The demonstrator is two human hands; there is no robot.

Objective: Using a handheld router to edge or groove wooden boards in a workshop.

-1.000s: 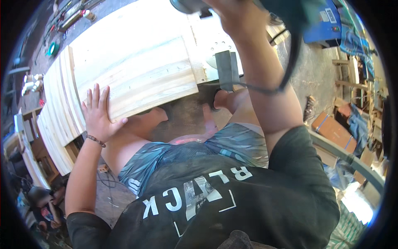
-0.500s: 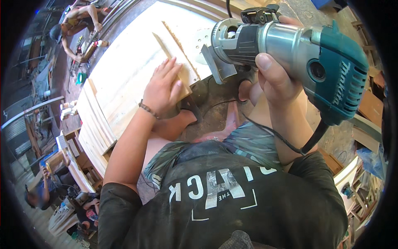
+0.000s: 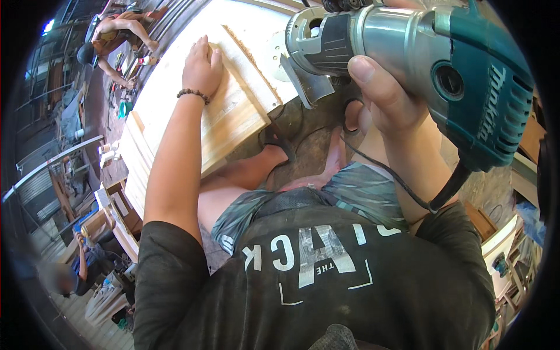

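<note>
My right hand [image 3: 388,96] is wrapped round a trim router [image 3: 402,38] with a silver barrel and a green motor housing. The router is held on its side, its clear-cornered base and a grey metal guard [image 3: 312,81] facing left toward the bench, and a black cord runs from its rear. My left hand [image 3: 202,70] lies flat on a pale wooden board [image 3: 233,122], near that board's far end. Beside the board runs a strip of sawdust [image 3: 251,58] on a white panel [image 3: 265,87].
Stacked pale boards [image 3: 135,157] lie to the left. A crouching person [image 3: 114,44] works on the floor at the far left, and another person [image 3: 87,259] is at the lower left. The power cord [image 3: 385,169] loops past my legs.
My left hand has slid farther forward and left over the wooden board, uncovering its near part. The router, still in my right hand, has shifted slightly up in the view.
</note>
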